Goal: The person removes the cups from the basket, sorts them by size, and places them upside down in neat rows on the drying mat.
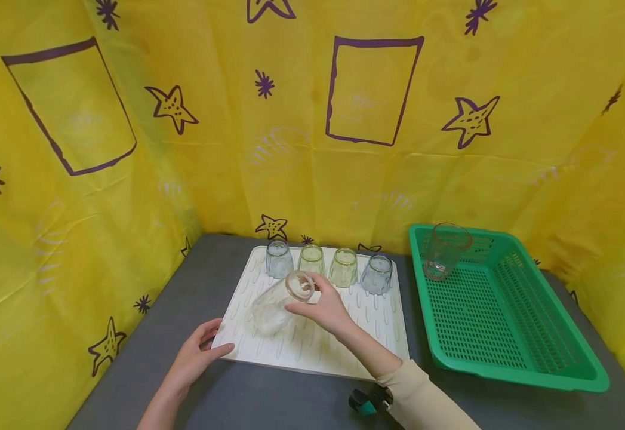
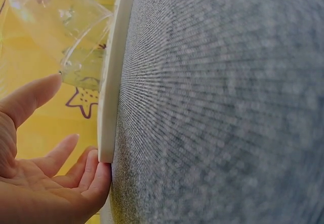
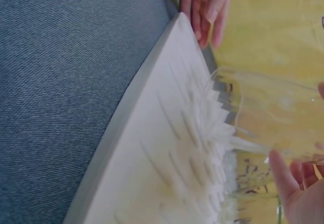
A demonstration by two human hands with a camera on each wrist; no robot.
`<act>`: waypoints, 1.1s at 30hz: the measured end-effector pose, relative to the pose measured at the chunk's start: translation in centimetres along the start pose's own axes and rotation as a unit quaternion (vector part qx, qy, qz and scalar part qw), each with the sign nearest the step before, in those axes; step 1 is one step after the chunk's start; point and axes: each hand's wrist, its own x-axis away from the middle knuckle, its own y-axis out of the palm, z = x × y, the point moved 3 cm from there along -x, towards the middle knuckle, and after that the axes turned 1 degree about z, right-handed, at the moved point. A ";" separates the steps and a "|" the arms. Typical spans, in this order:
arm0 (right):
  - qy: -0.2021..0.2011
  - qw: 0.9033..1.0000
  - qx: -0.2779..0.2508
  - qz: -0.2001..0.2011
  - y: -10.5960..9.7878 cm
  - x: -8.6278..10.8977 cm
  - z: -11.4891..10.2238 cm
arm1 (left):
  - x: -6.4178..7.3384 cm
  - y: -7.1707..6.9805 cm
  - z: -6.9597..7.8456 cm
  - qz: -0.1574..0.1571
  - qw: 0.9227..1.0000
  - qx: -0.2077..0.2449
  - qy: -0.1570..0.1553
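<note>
My right hand [image 1: 323, 307] grips a large clear drinking glass [image 1: 276, 306] near its narrower end. The glass leans over the white ridged mat [image 1: 312, 352], its wider end toward the mat's surface; whether they touch I cannot tell. At the mat's front left corner is my left hand [image 1: 196, 352], its fingertips against the mat's edge in the left wrist view and its thumb [image 2: 35, 97] held apart. Along the mat's back edge several smaller glasses stand in a row, bluish ones [image 1: 279, 260] at the ends and yellowish-green ones [image 1: 343, 268] between.
To the right of the mat sits a green perforated basket [image 1: 427, 316], with another clear glass [image 1: 443, 254] leaning in its back left corner. A black-and-teal object [image 1: 367, 403] shows by the right sleeve. Yellow patterned cloth [image 1: 291, 179] surrounds the dark grey table [image 1: 269, 400].
</note>
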 end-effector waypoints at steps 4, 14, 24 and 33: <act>-0.015 1.000 0.009 0.003 0.3 -0.4 -0.3 | 0.0 0.0 0.0 0.000 1.000 0.001 0.001; -0.025 1.000 -0.005 -0.010 1.4 -0.9 -0.8 | 0.2 0.0 0.1 0.004 1.000 -0.002 0.007; -0.037 0.999 0.020 -0.011 2.6 -1.6 -1.5 | 0.1 0.0 0.0 0.008 1.000 -0.003 0.007; -0.068 0.997 0.042 -0.011 3.8 -2.1 -1.8 | 0.0 0.0 -0.2 0.009 1.000 -0.014 0.018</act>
